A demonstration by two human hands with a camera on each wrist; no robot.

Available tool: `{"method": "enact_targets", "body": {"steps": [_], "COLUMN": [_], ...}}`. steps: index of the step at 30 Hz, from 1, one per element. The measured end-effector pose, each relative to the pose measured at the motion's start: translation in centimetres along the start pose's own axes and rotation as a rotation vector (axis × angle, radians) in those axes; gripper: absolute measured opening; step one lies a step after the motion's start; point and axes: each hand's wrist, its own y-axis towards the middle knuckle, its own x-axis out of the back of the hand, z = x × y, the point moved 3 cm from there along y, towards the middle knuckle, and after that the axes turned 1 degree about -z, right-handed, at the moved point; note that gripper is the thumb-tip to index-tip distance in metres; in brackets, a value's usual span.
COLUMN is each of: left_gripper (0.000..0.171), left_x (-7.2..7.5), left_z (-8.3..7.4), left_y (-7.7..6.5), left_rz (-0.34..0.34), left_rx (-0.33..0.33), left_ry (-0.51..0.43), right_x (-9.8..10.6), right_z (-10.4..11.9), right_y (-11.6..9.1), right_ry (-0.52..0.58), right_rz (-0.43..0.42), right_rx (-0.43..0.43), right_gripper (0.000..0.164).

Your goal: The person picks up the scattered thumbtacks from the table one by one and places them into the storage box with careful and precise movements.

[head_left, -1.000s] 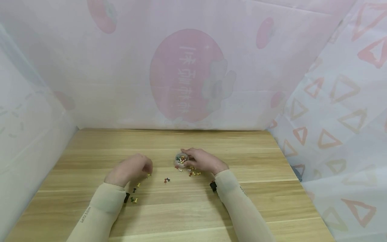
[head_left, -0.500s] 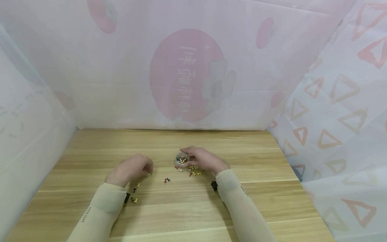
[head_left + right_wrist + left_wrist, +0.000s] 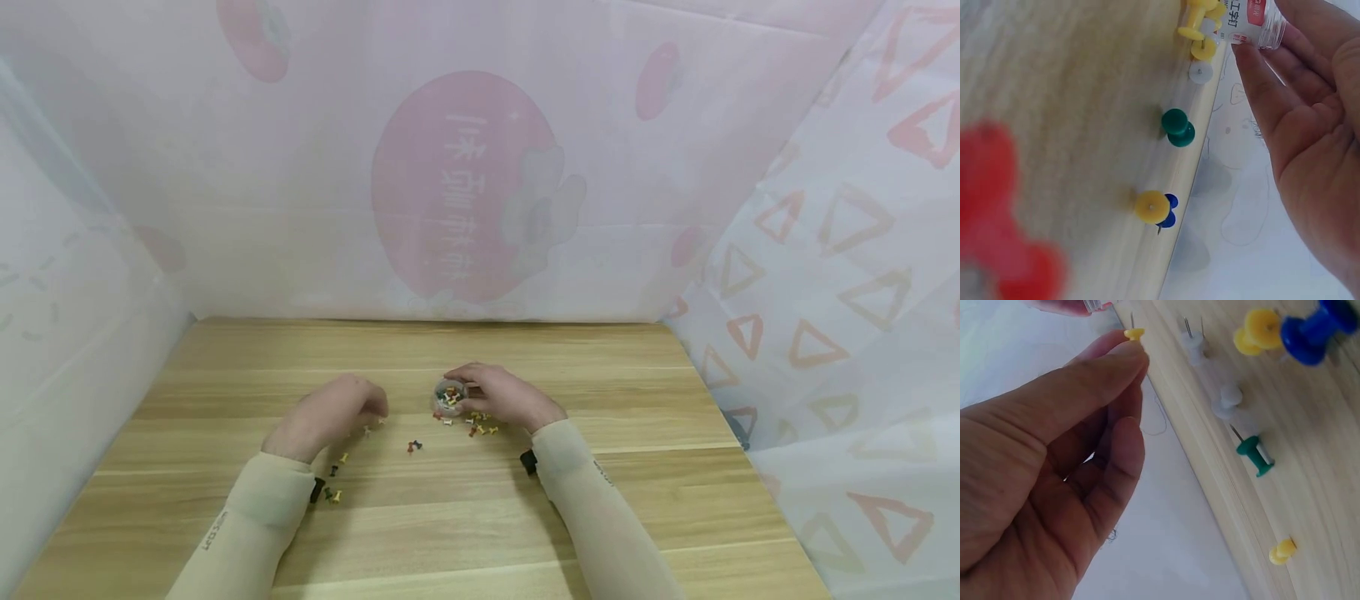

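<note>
A yellow push pin (image 3: 1134, 334) is pinched between the thumb and finger of my left hand (image 3: 326, 417), its metal point upward in the left wrist view. That hand is above the left part of the table, over loose pins. My right hand (image 3: 513, 398) grips a small clear jar (image 3: 1244, 22) from the right side, thumb and fingers around its wall. Mixed push pins (image 3: 452, 395) lie inside the jar. A printed label with red and white shows on it in the right wrist view.
Loose pins lie about: a red pin (image 3: 410, 448) in the middle, a dark green pin (image 3: 327, 494) near my left sleeve, and several yellow pins (image 3: 482, 430) below the right hand. Printed cloth walls (image 3: 300, 275) stand around the wooden table (image 3: 420, 533).
My left hand has shifted slightly right and away from me, uncovering pale pins beneath it. My right hand keeps holding the jar in nearly the same spot.
</note>
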Motion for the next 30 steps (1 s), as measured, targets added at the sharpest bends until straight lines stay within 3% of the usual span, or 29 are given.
{"method": "enact_targets", "body": {"steps": [15,23,30], "left_gripper": [0.014,0.010,0.007], "left_x": [0.0,-0.4,-0.9], "left_z": [-2.0,-3.2,-4.5], "left_y": [1.4,3.1,4.1], "left_rz": [-0.089,-0.131,-0.174], "left_rx": [-0.138,-0.148,-0.110], "left_ry": [-0.021,0.004,-0.019], "right_x": [0.2,0.1,0.1], "right_z": [0.3,0.2,0.2], "right_y": [-0.2,-0.1,-0.2], "right_ry": [0.030,0.034,0.074], "right_rz": [-0.002,0.000,-0.001], "right_rx": [-0.028,-0.040,-0.040], "right_gripper": [0.060,0.060,0.059]}}
